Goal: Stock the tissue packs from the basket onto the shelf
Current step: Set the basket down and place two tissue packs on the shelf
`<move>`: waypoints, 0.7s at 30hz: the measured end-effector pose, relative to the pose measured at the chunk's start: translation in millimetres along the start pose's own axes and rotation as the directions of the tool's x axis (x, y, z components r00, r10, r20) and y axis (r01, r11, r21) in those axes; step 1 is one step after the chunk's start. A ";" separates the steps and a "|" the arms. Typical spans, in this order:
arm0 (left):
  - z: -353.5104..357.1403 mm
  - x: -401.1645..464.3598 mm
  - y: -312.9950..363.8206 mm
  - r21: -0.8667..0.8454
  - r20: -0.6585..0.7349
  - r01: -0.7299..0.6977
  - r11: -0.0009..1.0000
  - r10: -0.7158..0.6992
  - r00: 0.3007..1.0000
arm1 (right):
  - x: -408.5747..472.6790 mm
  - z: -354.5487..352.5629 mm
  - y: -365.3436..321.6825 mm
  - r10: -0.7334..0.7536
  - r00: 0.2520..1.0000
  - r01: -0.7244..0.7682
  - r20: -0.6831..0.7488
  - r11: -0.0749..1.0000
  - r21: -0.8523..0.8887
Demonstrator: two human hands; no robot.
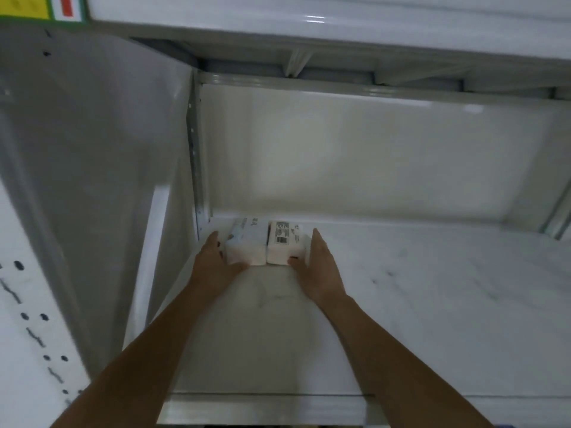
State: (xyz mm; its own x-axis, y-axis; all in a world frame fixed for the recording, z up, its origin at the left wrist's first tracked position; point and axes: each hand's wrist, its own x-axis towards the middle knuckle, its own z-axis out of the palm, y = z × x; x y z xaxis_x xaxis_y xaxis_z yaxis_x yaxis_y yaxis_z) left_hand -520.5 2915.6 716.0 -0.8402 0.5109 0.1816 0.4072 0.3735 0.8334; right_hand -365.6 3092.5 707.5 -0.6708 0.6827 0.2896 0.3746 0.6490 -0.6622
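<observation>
Two white tissue packs stand side by side at the back left of the white shelf [432,288]. The left tissue pack [247,242] has a light printed top; the right tissue pack [284,242] shows a barcode label on top. My left hand [213,261] presses flat against the left pack's outer side, thumb at its front. My right hand [318,264] lies against the right pack's outer side, thumb at its front edge. Both packs rest on the shelf board, touching each other. The basket is out of view.
A grey side panel [102,180] closes the shelf on the left, with a slotted upright [194,156] at the back corner. The upper shelf [340,32] hangs overhead. The shelf's front lip [265,409] runs below my forearms. A perforated white panel [24,319] sits at far left.
</observation>
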 end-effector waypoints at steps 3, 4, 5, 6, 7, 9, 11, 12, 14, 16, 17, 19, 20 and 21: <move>-5.0 -21.0 0.5 -0.010 -0.027 0.077 0.997 -0.078 0.997 | -26.8 -14.3 11.4 -0.039 0.999 0.042 0.025 0.990 -0.135; -5.0 -31.1 -0.7 0.038 -0.033 0.080 0.996 -0.079 0.996 | -37.9 -21.7 17.3 -0.047 0.998 0.052 0.032 0.985 -0.163; -4.4 -41.6 -0.3 0.089 -0.041 0.080 0.993 -0.077 0.996 | -49.5 -30.7 23.6 -0.054 0.998 0.060 0.033 0.981 -0.184; -4.2 -52.9 1.6 0.137 -0.049 0.084 0.987 -0.078 0.996 | -61.5 -41.1 30.0 -0.060 0.998 0.065 0.033 0.977 -0.202; -4.1 -64.3 5.1 0.179 -0.060 0.086 0.980 -0.076 0.995 | -73.1 -53.4 36.2 -0.062 0.998 0.068 0.032 0.974 -0.218; -3.5 -88.8 14.1 0.232 -0.070 0.060 0.971 -0.045 0.997 | -97.6 -81.0 50.2 -0.060 0.998 0.067 0.037 0.973 -0.222; -0.4 -116.7 22.8 0.239 -0.063 0.011 0.971 0.004 0.998 | -125.6 -107.6 67.1 -0.090 0.996 0.092 0.017 0.975 -0.203; 1.6 -131.0 26.7 0.256 -0.052 -0.018 0.967 0.033 0.998 | -141.0 -120.4 75.5 -0.120 0.993 0.118 0.000 0.972 -0.206; 6.3 -159.6 33.9 0.306 -0.052 -0.098 0.947 0.120 0.991 | -174.0 -142.6 91.7 -0.191 0.981 0.180 -0.025 0.954 -0.238; 15.5 -189.9 40.6 0.267 -0.105 -0.236 0.934 0.272 0.957 | -208.7 -159.3 110.4 -0.278 0.959 0.254 -0.052 0.930 -0.267; 22.3 -208.6 43.0 0.231 -0.142 -0.332 0.915 0.369 0.918 | -225.3 -165.8 121.0 -0.329 0.941 0.301 -0.074 0.918 -0.257; 45.5 -248.4 41.4 0.244 -0.187 -0.554 0.796 0.600 0.778 | -258.2 -173.6 142.9 -0.411 0.899 0.387 -0.153 0.907 -0.164; 61.5 -267.6 37.2 0.267 -0.168 -0.651 0.710 0.700 0.694 | -273.3 -174.5 154.9 -0.434 0.878 0.420 -0.202 0.901 -0.109; 79.6 -285.1 33.1 0.268 -0.125 -0.719 0.641 0.763 0.634 | -287.3 -174.3 168.4 -0.439 0.868 0.436 -0.231 0.898 -0.066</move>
State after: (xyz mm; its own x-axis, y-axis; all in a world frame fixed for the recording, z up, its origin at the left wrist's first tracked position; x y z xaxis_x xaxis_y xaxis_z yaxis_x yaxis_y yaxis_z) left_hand -239.0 2843.9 650.2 -0.2663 0.5122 0.8165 0.9613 0.0793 0.2638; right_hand 1.8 3064.2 633.2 -0.5991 0.3858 0.7016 0.0862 0.9022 -0.4226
